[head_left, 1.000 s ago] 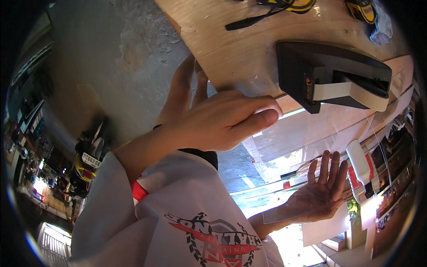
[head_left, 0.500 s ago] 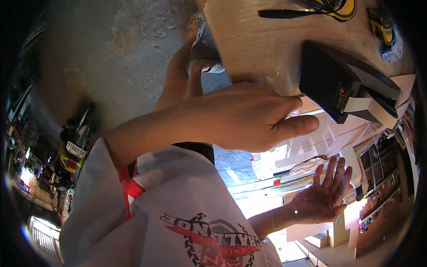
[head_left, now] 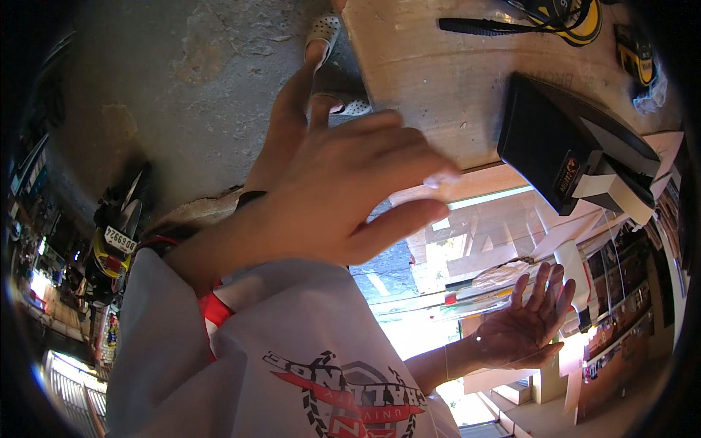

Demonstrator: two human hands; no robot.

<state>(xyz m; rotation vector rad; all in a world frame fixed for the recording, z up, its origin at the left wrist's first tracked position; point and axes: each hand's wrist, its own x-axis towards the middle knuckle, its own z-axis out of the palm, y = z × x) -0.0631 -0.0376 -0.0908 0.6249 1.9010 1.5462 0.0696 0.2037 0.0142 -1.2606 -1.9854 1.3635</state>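
My left hand (head_left: 343,193), back upward, hovers left of the bright edge of a clear pane (head_left: 496,219). Its fingers are half bent and slightly smeared, the thumb stands apart, and no held thing shows between them. My right hand (head_left: 522,321) is turned palm up with fingers spread. It shows through the clear sheet, whose thin edge crosses near the wrist; whether the palm bears its weight I cannot tell. Beyond the pane stands a black box-like stand (head_left: 544,142) with a pale strip (head_left: 613,197) at its front.
A brown tabletop (head_left: 409,66) holds a yellow-and-black tape measure (head_left: 580,25) with a black strap (head_left: 482,27), and another yellow-and-black item (head_left: 634,62). My feet in pale perforated clogs (head_left: 323,33) stand on worn concrete (head_left: 182,87). A motorbike (head_left: 113,244) is at left.
My left hand has drawn back leftward from near the black stand, its thumb and fingers opening wider. My right hand has stayed nearly in place, palm up.
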